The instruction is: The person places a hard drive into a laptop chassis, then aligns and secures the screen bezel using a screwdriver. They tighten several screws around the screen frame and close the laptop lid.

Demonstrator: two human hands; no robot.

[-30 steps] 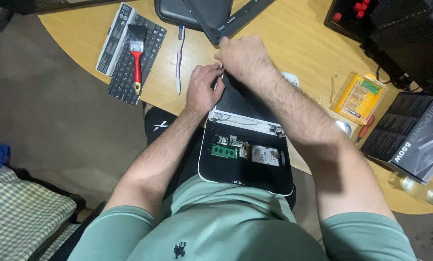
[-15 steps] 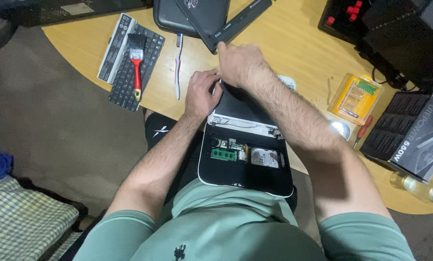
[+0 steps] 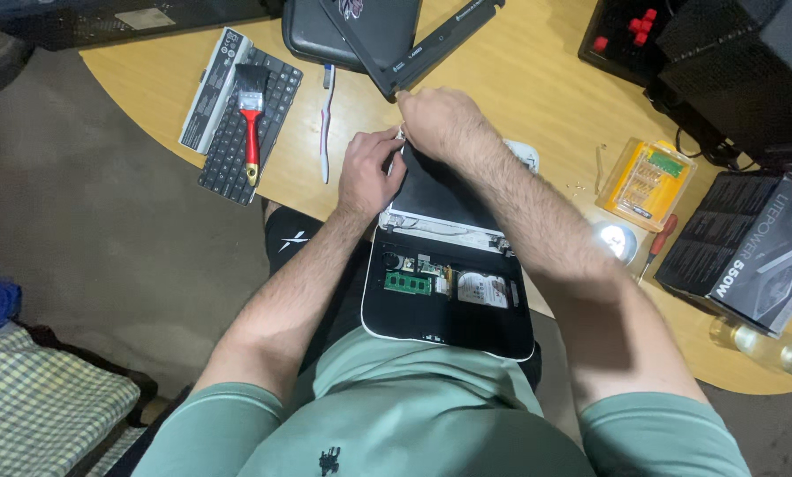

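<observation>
An opened black laptop (image 3: 449, 305) with white trim rests on my lap, its base showing a green memory board (image 3: 408, 283) and a silver disk drive (image 3: 482, 289). Its dark screen part (image 3: 440, 190) leans against the wooden table's edge. My left hand (image 3: 369, 172) grips the screen part's upper left corner, fingers curled on the edge. My right hand (image 3: 440, 119) is closed over the same top corner, just right of the left hand. What the fingertips pinch is hidden.
On the wooden table (image 3: 519, 79) lie a loose black keyboard (image 3: 250, 124) with a red-handled brush (image 3: 252, 115) on it, a toothbrush (image 3: 326, 119), another dark laptop shell (image 3: 369, 31), a yellow screwdriver set (image 3: 648, 172), a red screwdriver (image 3: 656, 243), and a black boxed unit (image 3: 745, 247).
Both hands stay at the screen part's top corner with only slight shifts of the fingers. The camera has tilted a little, so the table sits lower in view.
</observation>
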